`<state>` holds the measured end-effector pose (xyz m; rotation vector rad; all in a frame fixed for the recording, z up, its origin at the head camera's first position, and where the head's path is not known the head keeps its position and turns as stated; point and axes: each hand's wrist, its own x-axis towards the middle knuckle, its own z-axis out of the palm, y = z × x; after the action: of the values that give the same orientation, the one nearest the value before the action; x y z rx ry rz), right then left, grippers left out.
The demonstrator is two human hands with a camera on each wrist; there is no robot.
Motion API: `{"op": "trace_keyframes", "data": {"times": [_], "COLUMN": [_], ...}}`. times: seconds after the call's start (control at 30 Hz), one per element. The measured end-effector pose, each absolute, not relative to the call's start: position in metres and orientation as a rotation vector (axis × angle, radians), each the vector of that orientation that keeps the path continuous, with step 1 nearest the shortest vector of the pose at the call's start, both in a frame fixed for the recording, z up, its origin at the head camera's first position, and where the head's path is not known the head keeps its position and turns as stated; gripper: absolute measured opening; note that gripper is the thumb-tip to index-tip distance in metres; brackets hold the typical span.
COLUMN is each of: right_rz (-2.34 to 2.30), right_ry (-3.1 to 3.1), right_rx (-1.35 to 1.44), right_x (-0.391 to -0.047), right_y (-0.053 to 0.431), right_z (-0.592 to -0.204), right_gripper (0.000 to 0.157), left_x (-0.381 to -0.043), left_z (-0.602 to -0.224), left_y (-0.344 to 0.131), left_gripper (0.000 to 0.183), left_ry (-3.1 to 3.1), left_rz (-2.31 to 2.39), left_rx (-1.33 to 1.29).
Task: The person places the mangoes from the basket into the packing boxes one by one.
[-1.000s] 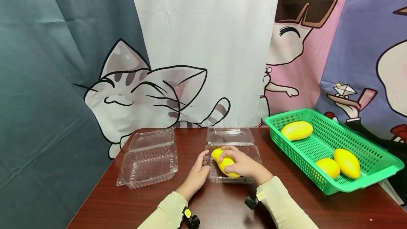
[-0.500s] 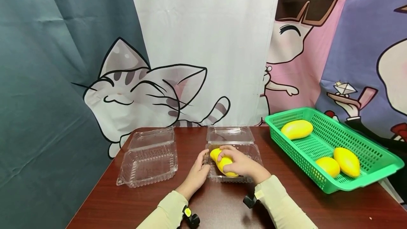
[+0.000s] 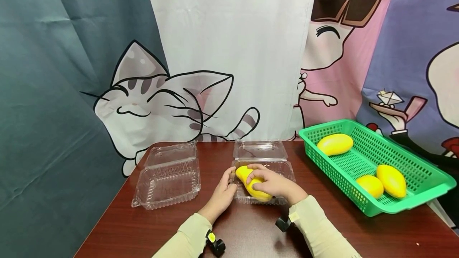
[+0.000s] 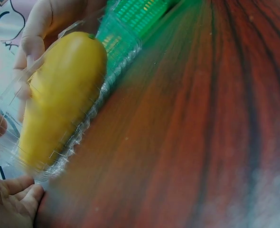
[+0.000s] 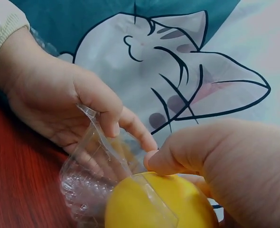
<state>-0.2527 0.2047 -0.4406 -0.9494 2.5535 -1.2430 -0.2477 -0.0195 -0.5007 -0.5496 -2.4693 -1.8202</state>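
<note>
One yellow mango (image 3: pixel 261 195) sits in the clear clamshell (image 3: pixel 284 169), gripped by the right hand (image 3: pixel 270 182); the left hand (image 3: pixel 220 196) holds the clamshell's side. Its lid (image 3: pixel 259 150) remains open. Right of it, the green basket (image 3: pixel 362 162) holds three mangoes (image 3: pixel 335 145); left, another open clamshell (image 3: pixel 166 184).

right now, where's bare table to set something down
Bare table lies between the right sleeve and green basket, plus a narrow strip between the left container and left hand. Crowded: the middle container, where the right hand grips a yellow fruit.
</note>
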Motion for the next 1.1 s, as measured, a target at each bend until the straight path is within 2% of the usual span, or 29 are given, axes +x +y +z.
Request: {"op": "trace_keyframes", "data": {"times": [0.23, 0.63, 0.8, 1.1], "right_rz": [-1.353, -1.532, -1.423, -0.764], "right_ry": [2.721, 2.974, 3.142, 3.226], "right_rx": [-0.934, -0.732, -0.499, 0.071], "right_x": [-0.250, -0.238, -0.226, -0.207], "right_y": [0.219, 0.282, 0.319, 0.387], "right_z": [-0.423, -0.383, -0.367, -0.366], "right_gripper": [0.029, 0.027, 0.028, 0.051], "left_x": [-0.248, -0.246, -0.247, -0.249], "left_z": [-0.501, -0.501, -0.502, -0.502], "left_y": [-0.020, -0.023, -0.024, -0.024], "left_gripper": [0.060, 0.059, 0.059, 0.058], "left_ry": [-2.525, -2.519, -2.507, -2.507], "left_rz": [-1.768, -1.796, -1.780, -1.802], "left_rx": [-0.517, -0.489, -0.502, -0.482]}}
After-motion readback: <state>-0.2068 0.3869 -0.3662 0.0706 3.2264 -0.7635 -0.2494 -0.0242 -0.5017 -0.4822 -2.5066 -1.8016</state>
